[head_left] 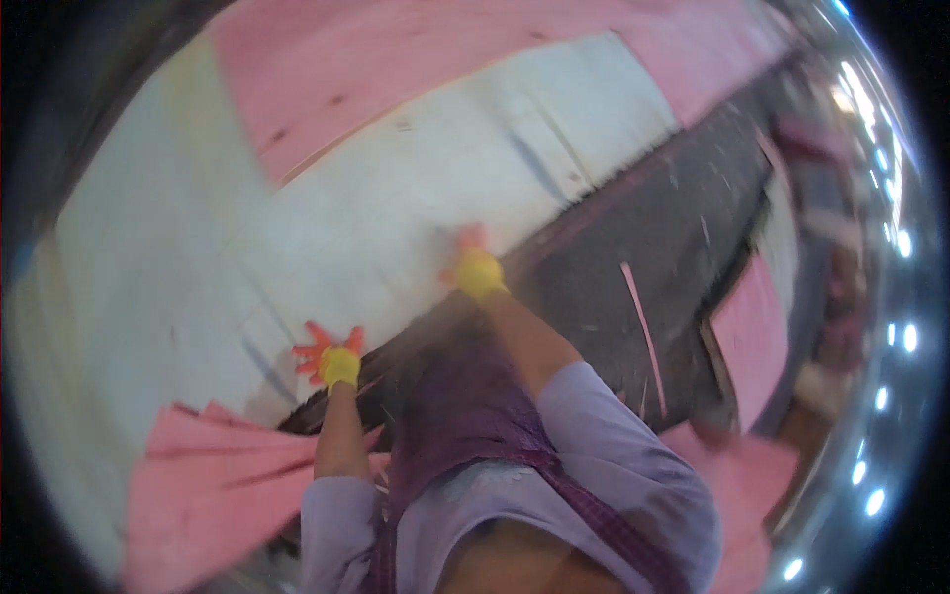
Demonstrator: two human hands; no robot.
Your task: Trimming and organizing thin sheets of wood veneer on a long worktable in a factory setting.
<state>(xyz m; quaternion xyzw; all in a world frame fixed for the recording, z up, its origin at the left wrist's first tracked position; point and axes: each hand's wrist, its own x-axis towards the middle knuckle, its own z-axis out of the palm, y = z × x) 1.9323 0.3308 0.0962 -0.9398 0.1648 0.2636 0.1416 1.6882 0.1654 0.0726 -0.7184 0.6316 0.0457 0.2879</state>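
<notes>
1. A worker in a purple apron [445, 406] and lavender sleeves [614, 416] leans over a large pale sheet [257, 257], which spreads from the centre out toward 9 and 11 o'clock.
2. The left hand [330, 358], at 8 o'clock, lies over the sheet's near edge, fingers fanned wide and grasping nothing. It is orange at the fingers, yellow toward the wrist.
3. The right hand [473, 265], in the same colours, is just toward 12 o'clock from the centre, blurred but released, its thumb apart; whether it presses on the sheet is impossible to tell.
4. A broad pink sheet [396, 74] overlaps the pale one at 11 to 12 o'clock.
5. Torn pink pieces [213, 485] fan out at 8 o'clock, just beside the left forearm.
6. Toward 2 and 3 o'clock stretches a dark surface [594, 287], bearing a thin pink strip [645, 337].
7. Another pink piece [754, 342] lies at 3 o'clock; bright lights [881, 398] dot the rim beyond.
</notes>
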